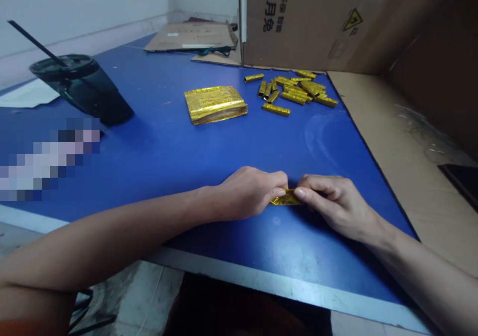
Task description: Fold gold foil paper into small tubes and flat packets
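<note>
Bare forearms (pixel 130 231), hands (pixel 248 194) in a pinch on gold foil (pixel 286 199); blue tabletop (pixel 168 152) beneath; cardboard (pixel 309 22), pale wall (pixel 93 7) beyond.

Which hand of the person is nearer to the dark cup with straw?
Left. The left hand is on the near right side of the cup; the right hand is also there, but farther right.

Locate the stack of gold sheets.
In the head view, the stack of gold sheets lies on the blue table, left of the gold tubes, right of the dark cup and beyond the left hand.
</note>
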Tool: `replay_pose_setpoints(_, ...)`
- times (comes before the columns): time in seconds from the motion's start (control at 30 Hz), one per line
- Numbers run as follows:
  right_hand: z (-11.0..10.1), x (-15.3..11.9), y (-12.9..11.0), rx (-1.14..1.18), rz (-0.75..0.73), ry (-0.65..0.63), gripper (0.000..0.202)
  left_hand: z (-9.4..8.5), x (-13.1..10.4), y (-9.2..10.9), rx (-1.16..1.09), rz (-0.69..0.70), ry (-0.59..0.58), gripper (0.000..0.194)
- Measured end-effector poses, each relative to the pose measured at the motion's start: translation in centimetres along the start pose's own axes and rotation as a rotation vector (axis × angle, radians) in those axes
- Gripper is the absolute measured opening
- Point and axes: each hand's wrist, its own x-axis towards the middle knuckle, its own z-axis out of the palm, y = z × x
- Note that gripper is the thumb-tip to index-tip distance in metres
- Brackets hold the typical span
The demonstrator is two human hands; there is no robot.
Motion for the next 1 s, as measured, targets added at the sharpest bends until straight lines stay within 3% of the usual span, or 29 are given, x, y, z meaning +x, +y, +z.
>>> replay_pose_setpoints(0.2, 0.0, 0.0, 0.5, -0.039, -0.072, 0.136, 0.028, -0.8, 0.2, 0.3, -0.250, -0.123, 0.043, 0.012)
replay_pose_setpoints(0.33, -0.2, 0.1, 0.9, -0.026, -0.063, 0.201, 0.030, -1.0, 0.3, 0.2, -0.270, -0.166, 0.117, 0.012)
replay_pose_setpoints(0.53, -0.4, 0.2, 0.9, -0.041, 0.061, 0.074, 0.024, -1.0, 0.3, 0.3, -0.165, -0.121, 0.085, 0.011)
replay_pose_setpoints(0.73, 0.3, -0.3, 0.5, -0.178, -0.080, -0.103, 0.025, -0.6, 0.0, 0.9, -0.152, -0.039, -0.011, 0.013)
replay_pose_setpoints(0.9, 0.4, -0.5, 0.4, -0.186, -0.150, 0.070, 0.023, -0.3, 0.2, 0.4, -0.452, -0.176, 0.116, 0.012)
replay_pose_setpoints(1.0, 0.3, -0.4, 0.5, -0.189, -0.152, 0.187, 0.020, 0.0, 0.6, 0.1, -0.698, -0.301, 0.090, 0.013)
